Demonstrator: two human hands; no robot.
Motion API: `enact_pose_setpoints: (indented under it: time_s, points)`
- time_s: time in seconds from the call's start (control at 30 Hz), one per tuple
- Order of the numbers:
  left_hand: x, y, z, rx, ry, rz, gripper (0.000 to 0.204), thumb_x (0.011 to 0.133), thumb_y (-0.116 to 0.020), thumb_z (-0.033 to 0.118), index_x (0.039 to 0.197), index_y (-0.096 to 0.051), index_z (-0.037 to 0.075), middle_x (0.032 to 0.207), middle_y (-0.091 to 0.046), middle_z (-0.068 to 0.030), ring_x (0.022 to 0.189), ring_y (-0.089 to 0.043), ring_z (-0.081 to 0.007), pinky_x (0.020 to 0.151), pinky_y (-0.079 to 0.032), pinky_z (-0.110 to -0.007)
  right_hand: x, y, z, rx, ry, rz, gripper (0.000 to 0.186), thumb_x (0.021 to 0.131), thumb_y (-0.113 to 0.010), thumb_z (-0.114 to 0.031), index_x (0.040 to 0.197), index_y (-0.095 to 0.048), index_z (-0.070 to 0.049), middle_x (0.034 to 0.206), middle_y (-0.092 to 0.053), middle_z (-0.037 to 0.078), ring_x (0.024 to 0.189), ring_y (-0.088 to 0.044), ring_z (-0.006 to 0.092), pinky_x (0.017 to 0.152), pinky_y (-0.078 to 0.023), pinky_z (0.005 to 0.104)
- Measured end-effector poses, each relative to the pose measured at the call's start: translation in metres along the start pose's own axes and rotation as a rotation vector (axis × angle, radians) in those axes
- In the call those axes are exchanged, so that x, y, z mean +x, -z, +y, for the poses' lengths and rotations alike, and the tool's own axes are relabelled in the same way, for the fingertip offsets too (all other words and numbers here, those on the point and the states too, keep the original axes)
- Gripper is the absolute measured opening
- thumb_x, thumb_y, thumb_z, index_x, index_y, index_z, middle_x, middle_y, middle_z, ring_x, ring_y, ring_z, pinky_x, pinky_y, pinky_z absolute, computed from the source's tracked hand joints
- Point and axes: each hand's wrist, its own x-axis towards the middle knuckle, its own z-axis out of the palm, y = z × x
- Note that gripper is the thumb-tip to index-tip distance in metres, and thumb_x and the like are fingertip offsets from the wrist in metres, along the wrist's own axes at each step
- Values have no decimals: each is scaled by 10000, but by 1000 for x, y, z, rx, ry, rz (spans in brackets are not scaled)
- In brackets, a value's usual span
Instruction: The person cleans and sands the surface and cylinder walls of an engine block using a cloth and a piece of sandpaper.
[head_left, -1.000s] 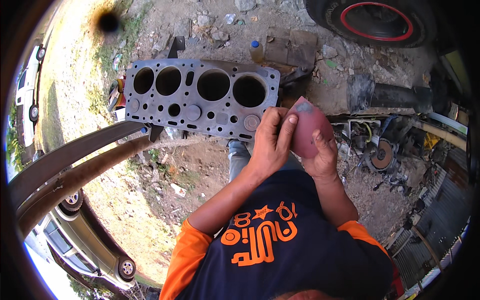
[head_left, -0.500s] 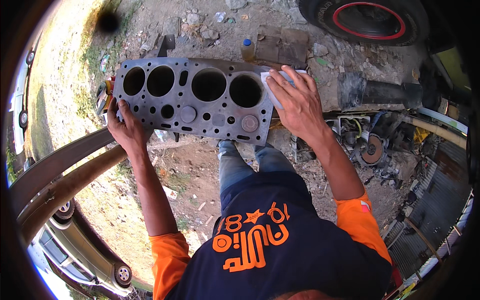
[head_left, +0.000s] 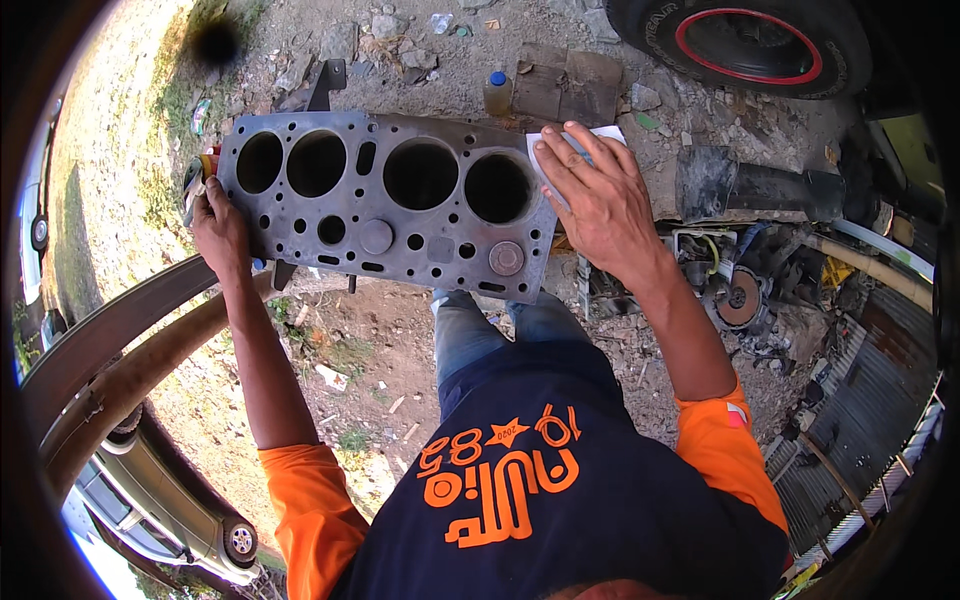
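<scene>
A grey metal engine block [head_left: 390,240] with large round cylinder bores lies in front of me, its flat face up. My right hand [head_left: 600,200] is over its right end, fingers stretched across a folded white sheet [head_left: 608,132]. Whether that sheet is paper or cloth I cannot tell. Beyond the block's left end, my left hand [head_left: 221,232] has its thumb and fingers around a small red and yellow can [head_left: 207,163]. The hand partly hides the can.
A metal beam [head_left: 120,325] and a rusty pipe [head_left: 150,365] run in from the left. A blue-capped bottle [head_left: 497,95] stands beyond the block, near a large tyre [head_left: 745,45]. Greasy machine parts [head_left: 738,298] lie at right. Parked vehicles [head_left: 165,500] show at left.
My left hand has left the block's edge and moved left to the can. The right hand stays on the white sheet, shifted slightly right. The view has shifted a little.
</scene>
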Motion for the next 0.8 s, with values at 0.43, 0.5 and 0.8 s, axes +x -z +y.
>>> enact_pose_setpoints:
  time_s: [0.43,0.5,0.8]
  points:
    - [-5,-5,7,-108,62,35,606,1086,-527,553,1216,-789,23,1090,-795,-218,974,-734,-357,896,-533,-443,-3,5,10,7,97,-15,454,956,-753,-223,1361,-727,-17,1457,-696,123,1426,-562,320,1178,-397,489]
    - [-5,-5,6,-122,75,17,610,1088,-532,547,1202,-788,6,1077,-794,-220,954,-729,-347,884,-531,-438,22,1,11,17,133,-27,462,957,-750,-218,1376,-723,-28,1470,-691,116,1432,-559,314,1186,-391,490]
    - [-8,8,21,-118,64,33,633,1099,-512,545,1229,-775,-16,1111,-788,-241,1008,-734,-360,942,-525,-426,35,-5,16,51,194,-44,520,917,-733,-157,1425,-696,-51,1502,-674,93,1499,-507,304,1224,-357,501]
